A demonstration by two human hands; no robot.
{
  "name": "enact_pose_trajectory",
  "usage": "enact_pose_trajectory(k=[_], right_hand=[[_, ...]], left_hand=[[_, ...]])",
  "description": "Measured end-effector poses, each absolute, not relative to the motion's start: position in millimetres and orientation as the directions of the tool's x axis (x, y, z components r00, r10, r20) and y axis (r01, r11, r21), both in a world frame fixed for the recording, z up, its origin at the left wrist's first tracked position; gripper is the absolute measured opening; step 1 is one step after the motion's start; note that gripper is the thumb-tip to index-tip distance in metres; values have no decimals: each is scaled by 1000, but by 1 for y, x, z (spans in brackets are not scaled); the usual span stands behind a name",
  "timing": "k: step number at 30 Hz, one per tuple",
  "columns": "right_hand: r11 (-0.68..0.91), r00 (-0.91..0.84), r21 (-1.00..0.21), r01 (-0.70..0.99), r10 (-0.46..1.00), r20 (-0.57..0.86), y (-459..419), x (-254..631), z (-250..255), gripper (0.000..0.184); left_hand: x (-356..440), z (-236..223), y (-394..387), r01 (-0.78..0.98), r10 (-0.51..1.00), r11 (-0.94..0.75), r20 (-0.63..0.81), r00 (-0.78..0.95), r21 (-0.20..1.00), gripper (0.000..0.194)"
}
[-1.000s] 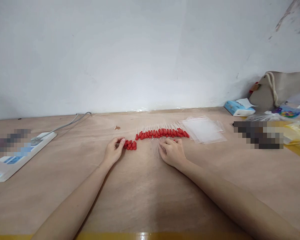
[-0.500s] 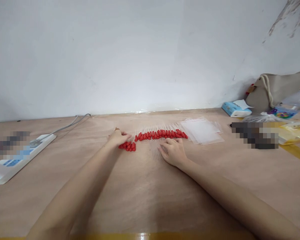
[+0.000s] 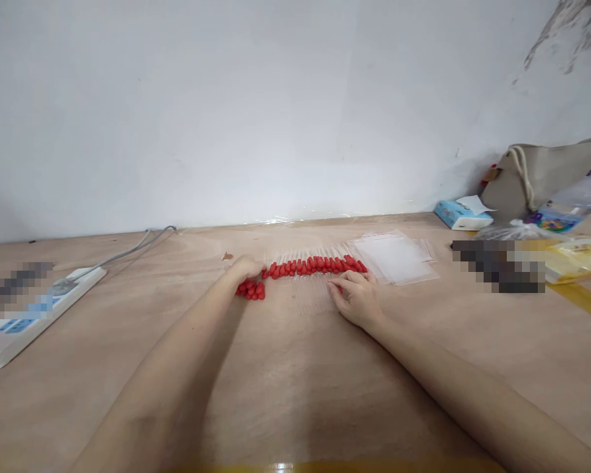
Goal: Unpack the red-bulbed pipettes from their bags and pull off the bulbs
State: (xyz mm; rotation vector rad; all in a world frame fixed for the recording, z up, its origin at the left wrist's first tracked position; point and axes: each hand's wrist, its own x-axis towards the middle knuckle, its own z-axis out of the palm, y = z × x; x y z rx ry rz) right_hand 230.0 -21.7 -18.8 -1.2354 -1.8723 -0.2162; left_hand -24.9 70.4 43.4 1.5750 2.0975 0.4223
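Thin clear tubes topped with red rubber bulbs, like droppers (image 3: 312, 265), lie side by side in a row, bulbs toward me. A small heap of loose red rubber bulbs (image 3: 253, 290) sits at the row's left end. My left hand (image 3: 246, 268) is over this heap, its fingertips by the leftmost bulb of the row; its fingers are mostly hidden. In front of the row lie several bare clear tubes (image 3: 309, 295). My right hand (image 3: 357, 295) is at their right side, thumb and fingers pinched, with a bit of red showing between them.
Clear plastic bags (image 3: 394, 257) are stacked right of the row. Farther right are a blue tissue pack (image 3: 460, 215), a grey bag (image 3: 512, 187), a plastic bottle (image 3: 571, 200) and a yellow package (image 3: 581, 257). A white power strip (image 3: 44, 318) with a grey cable lies at the left.
My left hand has moved right, from the heap's far side to the row's left end. My right hand has shifted slightly right, and its spread fingers have come together in a pinch.
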Motion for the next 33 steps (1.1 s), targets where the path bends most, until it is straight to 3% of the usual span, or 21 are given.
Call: enact_pose_trajectory(k=[8,10,13,17,19,21,26,33], right_hand=[[539,-146,-278,795,615,775,-23,229,-17,17],[567,-173,-234,790,572,802,-25,227,-15,18],[591,-242,-119,798,496,834,-29,224,-10,35],[635,-423,57,770,442,791,-35,220,-4,45],[675,-503,92,732,445,741,-36,218,-4,40],[714,-539,79,696,447,714,-34,217,-7,33],[751,-532,9,660,458,712,-32,215,-12,18],[784,-570,25,620,428,701,-37,219,-10,19]], left_hand=[[-38,69,39,790,992,126,-53,-117,600,25],[-34,69,23,786,997,61,-3,-75,616,23],[-21,55,-3,783,994,-92,102,37,616,16],[-6,19,-28,757,777,-583,476,413,295,14],[-3,4,-34,706,646,-691,573,504,158,13],[-3,-5,-36,662,559,-743,630,539,93,12],[-3,-7,-35,659,557,-746,634,537,96,21],[-1,1,-40,661,586,-746,549,597,77,15]])
